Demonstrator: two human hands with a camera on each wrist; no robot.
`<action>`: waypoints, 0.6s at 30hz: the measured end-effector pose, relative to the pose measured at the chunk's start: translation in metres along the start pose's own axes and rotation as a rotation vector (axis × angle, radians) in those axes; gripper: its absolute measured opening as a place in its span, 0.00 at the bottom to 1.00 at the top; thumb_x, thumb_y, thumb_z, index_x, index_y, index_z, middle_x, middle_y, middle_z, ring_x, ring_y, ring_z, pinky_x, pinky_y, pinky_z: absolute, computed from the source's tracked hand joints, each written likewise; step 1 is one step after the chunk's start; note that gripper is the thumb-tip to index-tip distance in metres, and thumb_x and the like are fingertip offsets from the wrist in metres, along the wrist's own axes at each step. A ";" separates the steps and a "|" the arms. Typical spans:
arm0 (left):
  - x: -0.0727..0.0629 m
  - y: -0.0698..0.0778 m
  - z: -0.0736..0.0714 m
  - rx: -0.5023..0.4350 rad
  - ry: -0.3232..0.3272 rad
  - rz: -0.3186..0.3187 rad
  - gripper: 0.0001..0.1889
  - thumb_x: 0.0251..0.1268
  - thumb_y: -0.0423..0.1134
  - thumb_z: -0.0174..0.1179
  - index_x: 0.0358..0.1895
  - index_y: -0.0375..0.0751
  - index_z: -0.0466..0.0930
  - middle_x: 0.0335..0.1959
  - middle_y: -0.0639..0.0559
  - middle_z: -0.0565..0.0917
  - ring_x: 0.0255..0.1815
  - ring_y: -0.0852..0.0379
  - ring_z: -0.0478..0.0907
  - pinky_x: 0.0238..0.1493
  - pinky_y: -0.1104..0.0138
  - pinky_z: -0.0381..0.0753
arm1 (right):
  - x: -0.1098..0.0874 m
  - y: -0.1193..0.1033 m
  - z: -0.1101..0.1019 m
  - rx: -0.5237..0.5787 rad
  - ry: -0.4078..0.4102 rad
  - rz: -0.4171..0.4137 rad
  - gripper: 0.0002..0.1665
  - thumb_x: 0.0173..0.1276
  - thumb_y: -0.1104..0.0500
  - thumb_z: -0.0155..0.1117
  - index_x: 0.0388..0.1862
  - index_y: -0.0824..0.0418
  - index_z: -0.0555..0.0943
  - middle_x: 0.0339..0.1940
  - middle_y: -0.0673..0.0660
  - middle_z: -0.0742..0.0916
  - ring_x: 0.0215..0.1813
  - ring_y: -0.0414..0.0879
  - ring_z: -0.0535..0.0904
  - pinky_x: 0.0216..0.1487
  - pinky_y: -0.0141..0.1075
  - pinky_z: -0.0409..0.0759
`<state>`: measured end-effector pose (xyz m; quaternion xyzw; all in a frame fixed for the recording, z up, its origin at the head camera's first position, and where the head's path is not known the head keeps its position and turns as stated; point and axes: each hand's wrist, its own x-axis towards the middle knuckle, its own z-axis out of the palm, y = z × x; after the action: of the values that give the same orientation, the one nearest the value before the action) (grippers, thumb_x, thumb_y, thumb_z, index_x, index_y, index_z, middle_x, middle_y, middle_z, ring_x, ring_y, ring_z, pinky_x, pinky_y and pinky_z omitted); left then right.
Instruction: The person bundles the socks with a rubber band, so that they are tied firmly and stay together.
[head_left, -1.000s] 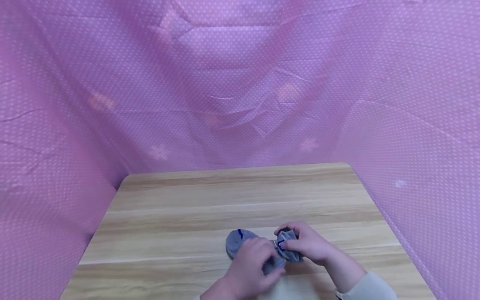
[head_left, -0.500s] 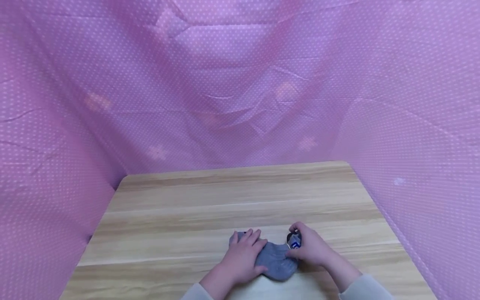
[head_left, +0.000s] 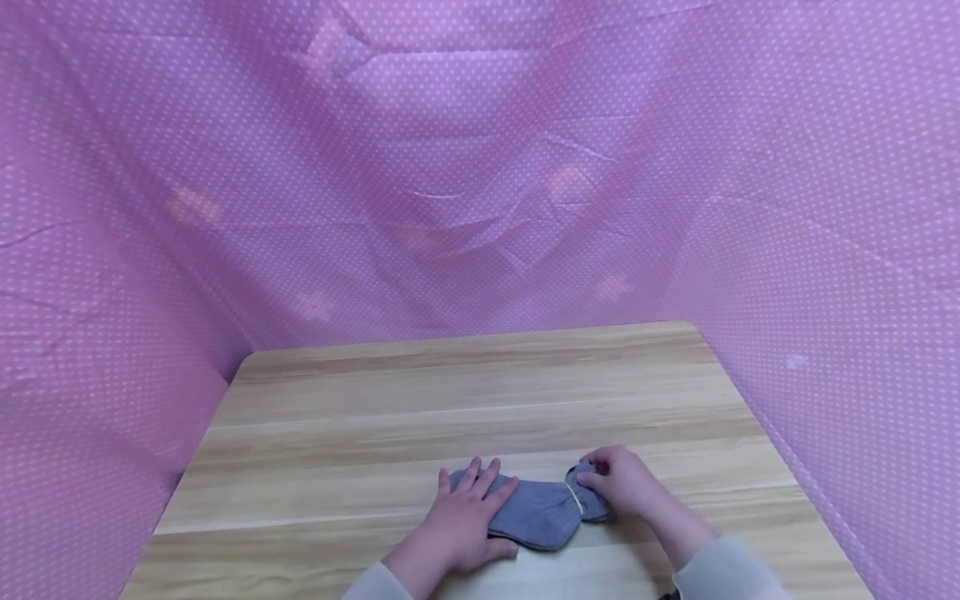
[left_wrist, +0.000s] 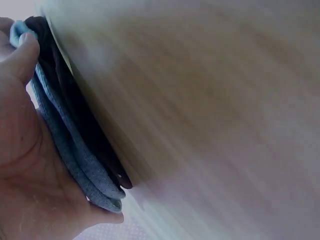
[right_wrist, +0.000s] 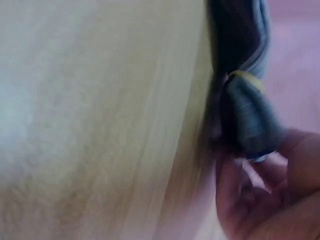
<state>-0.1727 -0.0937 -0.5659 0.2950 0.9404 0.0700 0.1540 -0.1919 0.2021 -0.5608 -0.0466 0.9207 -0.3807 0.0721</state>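
Observation:
A pair of grey socks [head_left: 538, 512] lies stacked on the wooden table, toes to the left, with a yellow rubber band [head_left: 575, 497] drawn round them near the cuffs. My left hand [head_left: 467, 521] rests on the toe end, fingers spread. From the side, the left wrist view shows stacked grey and dark layers of the socks [left_wrist: 82, 155] beside my palm. At the other end my right hand [head_left: 624, 482] pinches the gathered cuffs beyond the band. Blurred in the right wrist view, the cuffs [right_wrist: 250, 117] meet my fingertips [right_wrist: 227, 170].
The light wooden table [head_left: 420, 400] stretches behind and to both sides of the socks. Pink dotted cloth [head_left: 480, 208] hangs around its back and sides.
My left hand has moved from the sock's middle to the toe end and flattened. The socks have turned and now lie stretched out, with the band in sight. My right hand stays at the cuffs.

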 end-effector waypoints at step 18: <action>-0.003 -0.008 0.003 0.006 -0.001 0.003 0.48 0.67 0.82 0.45 0.86 0.63 0.55 0.88 0.49 0.51 0.87 0.39 0.44 0.73 0.27 0.54 | 0.000 0.005 0.029 -0.464 -0.094 -0.112 0.38 0.85 0.43 0.52 0.81 0.67 0.67 0.85 0.66 0.63 0.83 0.72 0.54 0.74 0.75 0.54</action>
<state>-0.1740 -0.1021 -0.5697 0.2969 0.9400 0.0674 0.1536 -0.1875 0.1856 -0.5841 -0.1307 0.9751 -0.1597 0.0809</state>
